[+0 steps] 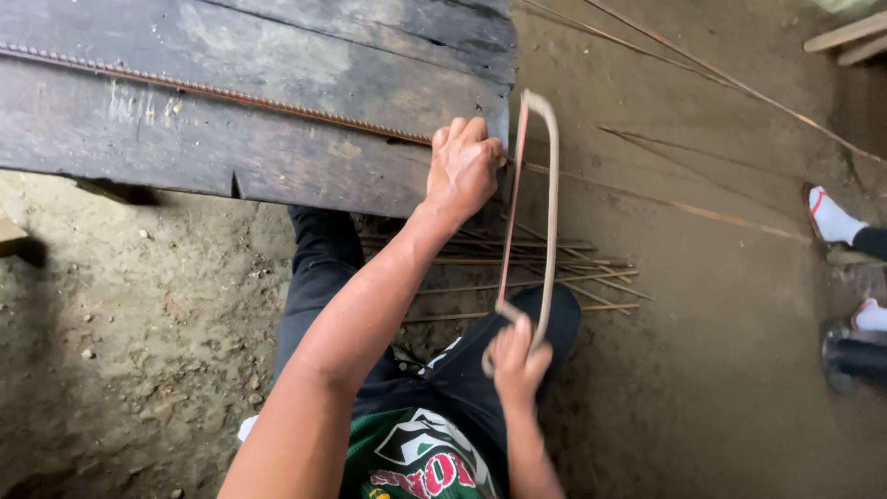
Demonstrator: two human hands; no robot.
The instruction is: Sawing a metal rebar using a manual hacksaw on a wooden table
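Observation:
A long ribbed steel bar [231, 95] lies across a dark wooden plank bench [277, 157] and sticks out past its right end. My left hand [465, 164] presses down on the bar at the bench's right edge, fingers curled over it. My right hand [517, 362] grips the handle of a hacksaw [551, 212]. Its curved metal frame arches away from me, and its thin blade [511, 199] meets the bar just right of my left hand.
Several cut rods [554, 277] lie on the dirt floor under the bench end. Long thin rods [702, 208] stretch across the ground to the right. Another person's feet in white socks and sandals [832, 220] are at the right edge. Wooden slats [850, 37] show top right.

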